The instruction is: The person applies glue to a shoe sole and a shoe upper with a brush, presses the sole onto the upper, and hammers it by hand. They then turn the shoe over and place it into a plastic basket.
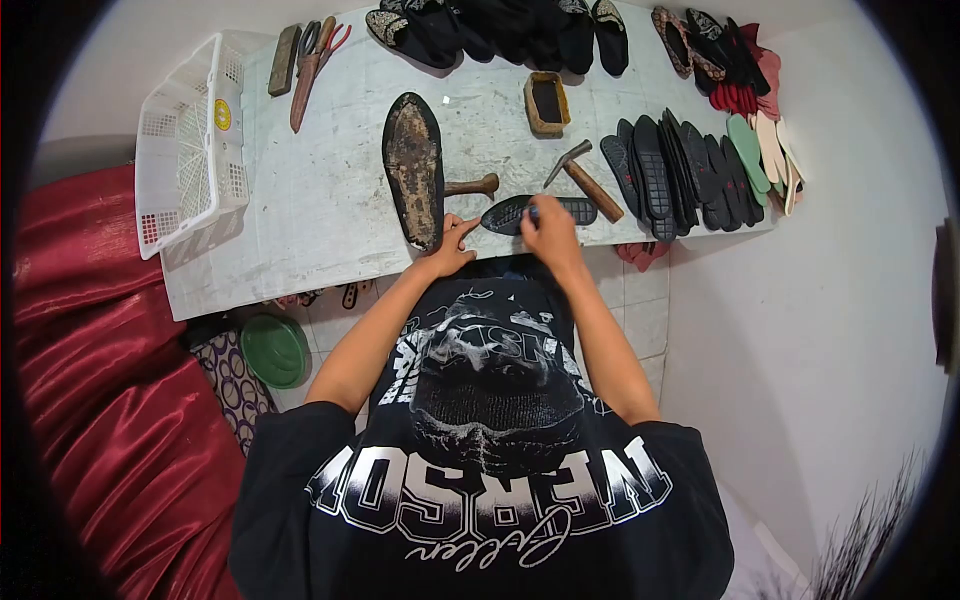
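Note:
A black shoe sole [578, 209] lies tread side up near the table's front edge. Beside its left end rests my left hand [456, 248], fingers stretched out, the index fingertip by the sole's tip. My right hand [551, 236] is closed over the middle of the sole, around a small dark object with a bluish part, mostly hidden by the fingers. Left of the sole, a shoe with its worn, glue-stained underside up [412, 175] sits on a cobbler's anvil, whose metal arm [472, 187] sticks out to the right. A hammer [592, 190] lies just behind the sole's right end.
Stacked black soles [655, 180] and green insoles [745, 150] fill the table's right end. A small glue-stained container [546, 105] stands behind the hammer. Black shoes [410, 40] line the back. A white plastic basket [195, 150], pliers [325, 55] and a sharpening stone [284, 60] are at left.

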